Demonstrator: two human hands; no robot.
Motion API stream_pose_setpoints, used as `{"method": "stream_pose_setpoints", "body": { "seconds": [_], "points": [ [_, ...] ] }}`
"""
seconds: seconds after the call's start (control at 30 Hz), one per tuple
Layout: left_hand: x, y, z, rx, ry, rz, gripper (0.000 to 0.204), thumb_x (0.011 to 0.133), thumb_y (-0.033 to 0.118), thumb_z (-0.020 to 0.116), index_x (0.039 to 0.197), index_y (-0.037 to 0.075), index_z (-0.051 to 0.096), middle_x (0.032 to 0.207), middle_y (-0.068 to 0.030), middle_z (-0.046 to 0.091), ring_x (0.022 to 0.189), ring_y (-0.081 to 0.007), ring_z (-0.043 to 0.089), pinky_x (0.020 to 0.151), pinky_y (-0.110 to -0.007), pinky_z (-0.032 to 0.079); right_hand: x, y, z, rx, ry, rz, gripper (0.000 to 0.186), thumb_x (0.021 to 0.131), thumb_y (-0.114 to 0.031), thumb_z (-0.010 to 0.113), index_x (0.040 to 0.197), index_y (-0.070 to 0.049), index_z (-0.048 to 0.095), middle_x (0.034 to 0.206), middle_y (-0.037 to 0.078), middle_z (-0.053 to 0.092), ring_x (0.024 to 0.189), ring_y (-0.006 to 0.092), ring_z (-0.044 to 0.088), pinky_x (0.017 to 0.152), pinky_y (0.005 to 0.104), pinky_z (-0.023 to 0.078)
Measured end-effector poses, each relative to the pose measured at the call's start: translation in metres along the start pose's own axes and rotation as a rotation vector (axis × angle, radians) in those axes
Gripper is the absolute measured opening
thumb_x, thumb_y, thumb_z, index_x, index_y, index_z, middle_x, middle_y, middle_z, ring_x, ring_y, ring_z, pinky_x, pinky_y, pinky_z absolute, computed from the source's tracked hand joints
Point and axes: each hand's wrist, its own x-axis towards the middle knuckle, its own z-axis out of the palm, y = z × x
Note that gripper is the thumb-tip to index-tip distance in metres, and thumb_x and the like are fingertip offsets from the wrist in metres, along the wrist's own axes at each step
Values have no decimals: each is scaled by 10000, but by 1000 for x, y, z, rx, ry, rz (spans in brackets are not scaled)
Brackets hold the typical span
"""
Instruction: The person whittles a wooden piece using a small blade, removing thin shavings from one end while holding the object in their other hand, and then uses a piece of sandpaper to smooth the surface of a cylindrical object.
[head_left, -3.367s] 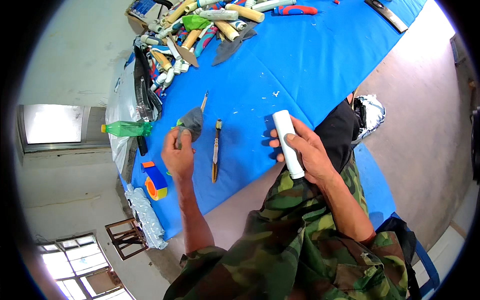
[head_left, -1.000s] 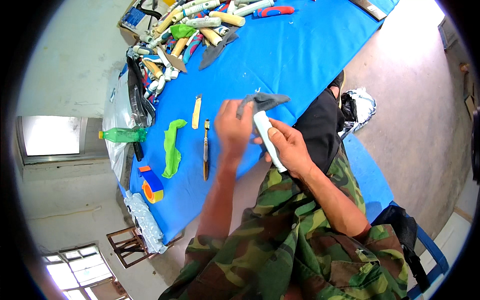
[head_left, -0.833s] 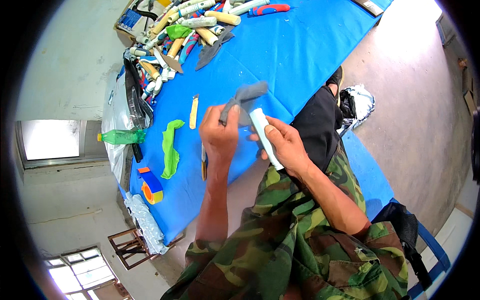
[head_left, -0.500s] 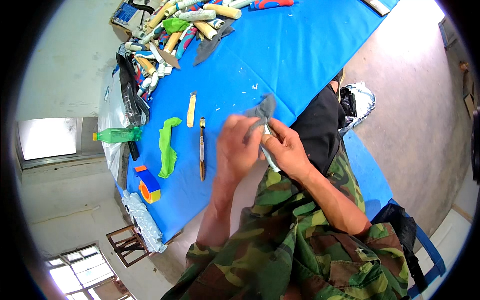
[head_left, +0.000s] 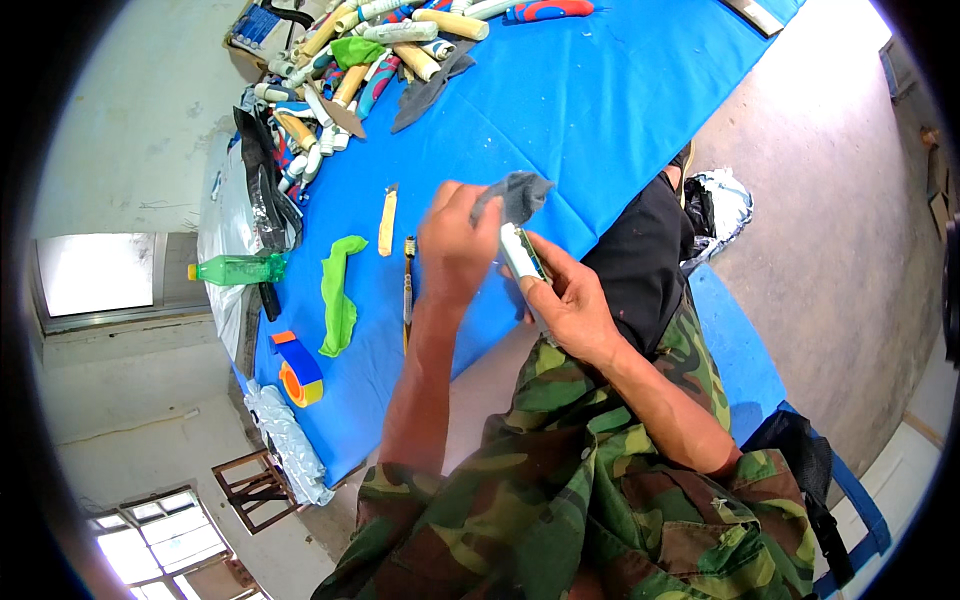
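My right hand [head_left: 575, 305] is closed round a slim white piece with a dark, partly greenish side [head_left: 520, 252]; its exact kind I cannot make out. A crumpled grey cloth [head_left: 520, 196] is pinched in my left hand [head_left: 455, 238], just above the upper end of the white piece. Both hands are over the near edge of the blue-covered table [head_left: 480, 130], in front of my lap. Left of my left forearm lies a toothbrush [head_left: 408, 285] with a brownish handle, partly hidden by that arm. Beyond it are a pale yellow strip [head_left: 387, 222] and a bright green cloth strip [head_left: 337, 300].
A heap of white, tan and red-blue handle-shaped pieces [head_left: 400, 55] lies at the far left. A green bottle [head_left: 235, 268], an orange-and-blue tape dispenser [head_left: 298, 372] and a grey plastic bundle [head_left: 285, 435] line the left edge. A bag [head_left: 722, 215] stands on the floor at right.
My left hand has moved up and slightly left with the grey cloth, off the white piece. More of the white piece now shows in my right hand, which has barely moved.
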Motion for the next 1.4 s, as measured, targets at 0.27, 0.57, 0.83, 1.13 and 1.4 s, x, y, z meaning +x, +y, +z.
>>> {"method": "stream_pose_setpoints", "body": {
  "seconds": [0.27,0.57,0.83,1.13,1.4],
  "points": [
    [-28,26,-32,-16,15,-67,163,860,65,743,1009,2,718,903,-141,672,759,-272,668,647,-370,519,0,-1,0,21,61,49,599,971,-35,631,1513,87,406,1204,98,677,794,86,602,655,248,509],
    [-46,33,-14,-72,13,1,134,861,43,745,986,30,699,921,-121,649,749,-293,663,620,-388,521,-2,6,0,-68,49,-7,621,953,-14,652,1510,104,404,1326,115,631,1039,104,616,854,249,528],
    [-19,0,-9,-59,48,-52,114,870,76,711,947,-8,711,917,-159,684,734,-313,665,615,-377,512,-3,4,-1,-123,44,15,615,957,-24,658,1514,83,419,1321,91,622,1114,116,591,935,257,497],
    [-39,14,-33,-67,55,-100,120,866,58,747,969,0,726,869,-111,679,753,-200,656,630,-322,505,0,-4,0,63,52,75,581,974,-21,616,1513,70,419,1179,69,676,809,76,600,651,247,506],
    [-51,25,-4,-192,11,-27,159,871,63,737,1025,46,705,938,-130,671,810,-310,677,643,-392,536,-2,4,-10,46,35,53,533,995,-90,579,1508,10,472,1107,48,695,736,90,617,643,248,512]
  ]
}}
